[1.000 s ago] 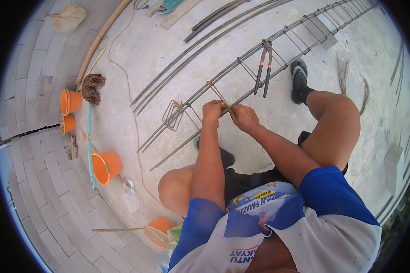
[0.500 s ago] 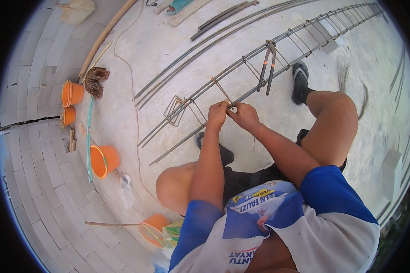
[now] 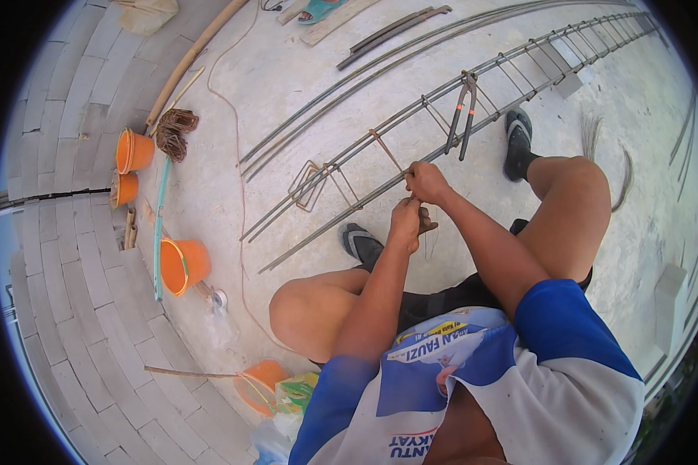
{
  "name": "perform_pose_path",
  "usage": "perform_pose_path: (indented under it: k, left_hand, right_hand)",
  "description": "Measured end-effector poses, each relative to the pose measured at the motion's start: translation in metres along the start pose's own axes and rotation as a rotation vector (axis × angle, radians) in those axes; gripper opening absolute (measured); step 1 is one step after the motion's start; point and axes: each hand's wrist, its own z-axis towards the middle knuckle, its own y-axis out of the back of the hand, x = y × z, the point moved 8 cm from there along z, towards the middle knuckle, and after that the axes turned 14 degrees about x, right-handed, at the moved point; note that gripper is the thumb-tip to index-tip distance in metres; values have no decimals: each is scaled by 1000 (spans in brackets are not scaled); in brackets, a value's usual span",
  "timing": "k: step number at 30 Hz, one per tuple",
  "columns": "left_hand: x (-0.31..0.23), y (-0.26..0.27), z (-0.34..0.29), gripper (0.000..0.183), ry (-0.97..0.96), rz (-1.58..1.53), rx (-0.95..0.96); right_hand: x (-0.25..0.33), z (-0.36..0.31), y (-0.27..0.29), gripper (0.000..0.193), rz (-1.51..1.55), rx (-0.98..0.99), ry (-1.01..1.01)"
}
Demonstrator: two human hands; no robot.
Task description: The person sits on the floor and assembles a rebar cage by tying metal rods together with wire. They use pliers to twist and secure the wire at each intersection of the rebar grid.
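Steel-bar cage, lying diagonally across the floor, its far end indistinct at upper right; left hand, fingers curled, hold on the faint wire uncertain; right hand, bent fingers covering the near bar, grasp hidden.

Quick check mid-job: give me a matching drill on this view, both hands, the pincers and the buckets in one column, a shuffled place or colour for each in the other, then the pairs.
Things:
1. Pincers
2. Left hand
3. Buckets
4. Right hand

Places or colours:
A. Orange, toward the left side of the view
B. At the near bar of the steel cage
C. Dark handles with orange bands, resting across the cage
D. Below the other hand in the view

Pairs: 1-C, 2-D, 3-A, 4-B
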Motion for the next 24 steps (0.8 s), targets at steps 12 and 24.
perform_pose_path:
  k: [12, 24]
  left_hand:
    - [-103, 17, 14, 18, -51, 93, 27]
    - [-105, -33, -37, 20, -56, 653, -34]
  right_hand:
    - [37, -28, 25, 20, -155, -146, 11]
    - [31, -34, 10, 26, 158, -54, -338]
